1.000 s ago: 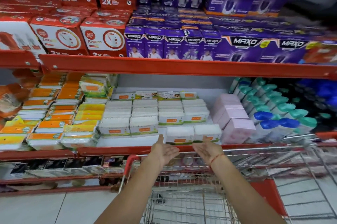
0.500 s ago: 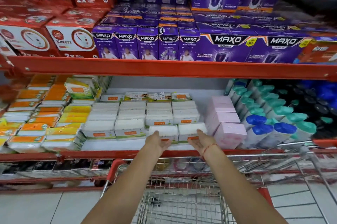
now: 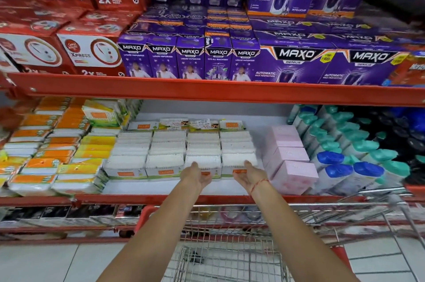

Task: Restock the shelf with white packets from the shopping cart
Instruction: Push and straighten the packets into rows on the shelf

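White packets (image 3: 165, 163) with orange labels stand in rows in the middle of the lower shelf (image 3: 161, 199). My left hand (image 3: 197, 175) rests against the front of one front-row white packet (image 3: 202, 162), fingers spread. My right hand (image 3: 249, 175) touches the front of the neighbouring packet (image 3: 239, 159) on the right, palm turned inward. Neither hand grips anything. The wire shopping cart (image 3: 230, 258) with its red frame stands under my forearms, and no packets show in the visible part of its basket.
Pink boxes (image 3: 292, 155) stand right of the white packets, then bottles with teal and blue caps (image 3: 358, 155). Orange and yellow packets (image 3: 46, 155) fill the left. Purple boxes (image 3: 230, 58) and red boxes (image 3: 69, 52) sit on the upper shelf behind a red rail (image 3: 207, 91).
Both hands have reached further into the shelf, pushing the two front white packets back until they sit in line with the front row. The view has moved closer.
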